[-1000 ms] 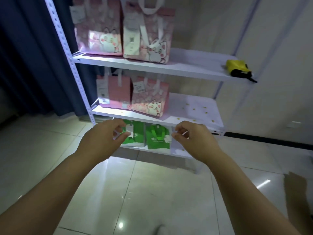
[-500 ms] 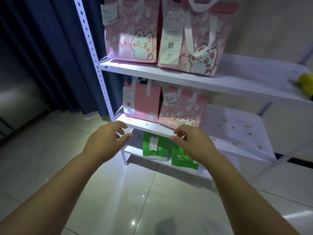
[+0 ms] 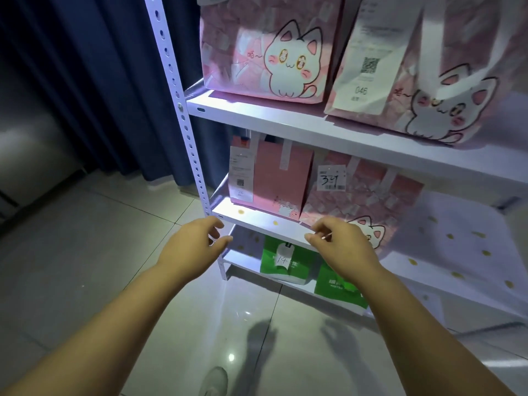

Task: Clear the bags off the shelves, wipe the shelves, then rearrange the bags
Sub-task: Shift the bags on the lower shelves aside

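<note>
Both arms are stretching out over the floor point(image 3: 85, 252) toward the rack. The left hand point(image 3: 194, 244) is hovering just before the front left corner of the middle shelf point(image 3: 257, 220). It is empty, with the fingers loosely curled and the thumb apart. The right hand point(image 3: 343, 247) is hanging before that shelf's front edge, also empty, fingers half bent. Whether either is touching the edge I cannot tell. Held apart and level like this, they are probably lining up to take a bag each, since no shelf is cleared yet.

Below them, the tagged green bag point(image 3: 281, 260) is standing just beside the second green bag point(image 3: 340, 284) toward the left end of the bottom shelf point(image 3: 243, 260).

On the middle shelf the pink bag point(image 3: 274, 178) is standing upright at the left end. It is touching the cat bag point(image 3: 368, 192), which is wearing a handwritten label.

On the top shelf point(image 3: 271, 115) the left big bag point(image 3: 271, 52) and the right big bag point(image 3: 443, 90) are sitting at the left end. Both are showing a white cat, and the right one is carrying a long receipt.
</note>
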Demonstrator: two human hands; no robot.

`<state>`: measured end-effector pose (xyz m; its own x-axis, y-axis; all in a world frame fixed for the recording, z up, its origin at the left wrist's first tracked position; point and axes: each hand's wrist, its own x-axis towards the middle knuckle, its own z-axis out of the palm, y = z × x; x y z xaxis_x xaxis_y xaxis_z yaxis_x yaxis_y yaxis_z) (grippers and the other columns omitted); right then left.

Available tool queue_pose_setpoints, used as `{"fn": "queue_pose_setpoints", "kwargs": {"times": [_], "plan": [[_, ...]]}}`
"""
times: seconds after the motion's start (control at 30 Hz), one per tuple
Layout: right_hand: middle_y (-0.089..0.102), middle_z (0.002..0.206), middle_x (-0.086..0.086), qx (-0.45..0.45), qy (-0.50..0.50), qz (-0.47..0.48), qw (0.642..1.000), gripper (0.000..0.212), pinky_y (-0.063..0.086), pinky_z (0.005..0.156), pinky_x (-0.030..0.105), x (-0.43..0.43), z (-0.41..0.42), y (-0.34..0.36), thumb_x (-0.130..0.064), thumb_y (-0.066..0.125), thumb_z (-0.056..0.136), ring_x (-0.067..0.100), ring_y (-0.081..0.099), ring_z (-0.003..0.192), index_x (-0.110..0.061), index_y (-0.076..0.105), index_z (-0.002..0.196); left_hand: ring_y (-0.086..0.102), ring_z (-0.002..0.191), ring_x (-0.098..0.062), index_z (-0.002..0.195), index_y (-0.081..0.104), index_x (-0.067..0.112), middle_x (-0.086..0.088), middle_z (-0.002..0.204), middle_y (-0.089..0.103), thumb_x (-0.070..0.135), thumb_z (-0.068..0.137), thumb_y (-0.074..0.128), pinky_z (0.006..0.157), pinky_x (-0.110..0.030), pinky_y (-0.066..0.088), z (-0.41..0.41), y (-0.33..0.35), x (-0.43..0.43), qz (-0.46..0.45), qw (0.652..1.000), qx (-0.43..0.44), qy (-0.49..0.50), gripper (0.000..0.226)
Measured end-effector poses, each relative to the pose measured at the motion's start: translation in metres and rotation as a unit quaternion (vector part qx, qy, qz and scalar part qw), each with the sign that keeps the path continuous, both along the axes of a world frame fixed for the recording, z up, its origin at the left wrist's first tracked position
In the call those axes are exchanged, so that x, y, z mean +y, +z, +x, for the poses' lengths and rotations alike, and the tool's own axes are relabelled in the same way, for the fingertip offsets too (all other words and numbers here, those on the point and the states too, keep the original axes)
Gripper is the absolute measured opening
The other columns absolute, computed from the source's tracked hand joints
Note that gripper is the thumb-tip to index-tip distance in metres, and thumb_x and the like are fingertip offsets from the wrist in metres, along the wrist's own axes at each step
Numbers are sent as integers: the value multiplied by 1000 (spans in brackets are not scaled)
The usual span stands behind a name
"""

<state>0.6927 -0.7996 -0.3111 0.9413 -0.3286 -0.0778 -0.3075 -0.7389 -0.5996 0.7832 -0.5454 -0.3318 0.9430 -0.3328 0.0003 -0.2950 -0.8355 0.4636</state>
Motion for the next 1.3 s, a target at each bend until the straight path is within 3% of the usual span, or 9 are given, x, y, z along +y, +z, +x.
{"fn": "queue_pose_setpoints", "kwargs": {"times": [0.2, 0.5, 0.73, 0.8, 0.87, 0.93, 1.03, 1.1, 1.3], "plan": [[59, 97, -10, 0, -96, 45, 994, 24, 48, 75, 32, 21, 51, -29, -37, 62, 85, 10, 56, 85, -26, 57, 105, 58, 82, -9, 117, 54, 25, 9, 97, 58, 46, 84, 59, 73, -27, 50, 72, -23, 5, -27, 998, 30, -53, 40], [57, 115, -5, -9, -177, 54, 983, 43, 46, 81, 32, 32, 102, -93, -33, 65, 84, 8, 55, 86, -22, 50, 124, 53, 93, -11, 128, 47, 19, 1, 115, 57, 40, 84, 62, 82, -29, 47, 144, -99, 1, -71, 992, 69, -74, 51], [47, 135, 5, -12, -189, 32, 981, 65, 36, 88, 23, 9, 133, -145, -29, 65, 85, 6, 44, 99, -16, 35, 140, 44, 123, -23, 131, 40, 16, -4, 131, 46, 31, 85, 62, 93, -40, 45, 180, -149, -28, -86, 991, 71, -79, 53], [45, 136, 3, -23, -196, 25, 980, 66, 36, 85, 21, 3, 138, -157, -30, 65, 84, 6, 46, 99, -19, 33, 141, 34, 131, -21, 132, 36, 16, -4, 139, 39, 28, 87, 60, 98, -39, 41, 188, -159, -35, -95, 990, 64, -79, 53], [44, 135, 2, -28, -199, 29, 979, 67, 38, 83, 22, -2, 146, -166, -30, 65, 84, 7, 48, 99, -18, 33, 141, 36, 122, -14, 131, 34, 17, -3, 138, 38, 29, 88, 58, 92, -32, 39, 196, -167, -40, -105, 990, 53, -80, 51], [46, 131, 1, -18, -200, 26, 979, 65, 43, 84, 28, -5, 155, -173, -31, 66, 83, 12, 52, 98, -16, 35, 139, 39, 116, -16, 129, 34, 14, -5, 135, 40, 30, 87, 59, 90, -33, 40, 204, -173, -43, -111, 990, 58, -72, 52], [50, 114, 4, -12, -202, -8, 979, 47, 45, 80, 35, -8, 165, -179, -32, 67, 81, 19, 54, 88, -11, 47, 119, 36, 127, -20, 136, 29, 14, 0, 140, 37, 28, 86, 60, 101, -41, 38, 216, -180, -48, -120, 988, 77, -60, 61], [49, 104, 4, -4, -213, -20, 977, 34, 41, 75, 33, -10, 171, -181, -32, 67, 81, 18, 52, 80, -13, 49, 102, 39, 124, -17, 130, 33, 20, 5, 134, 42, 24, 86, 59, 98, -37, 39, 222, -182, -52, -137, 985, 81, -64, 52], [41, 101, 1, -3, -245, -10, 969, 40, 35, 78, 29, -14, 179, -182, -29, 67, 83, 16, 51, 78, -17, 50, 117, 44, 110, -10, 116, 39, 29, 12, 120, 48, 25, 86, 59, 84, -27, 35, 228, -188, -52, -156, 981, 78, -83, 37]]}}
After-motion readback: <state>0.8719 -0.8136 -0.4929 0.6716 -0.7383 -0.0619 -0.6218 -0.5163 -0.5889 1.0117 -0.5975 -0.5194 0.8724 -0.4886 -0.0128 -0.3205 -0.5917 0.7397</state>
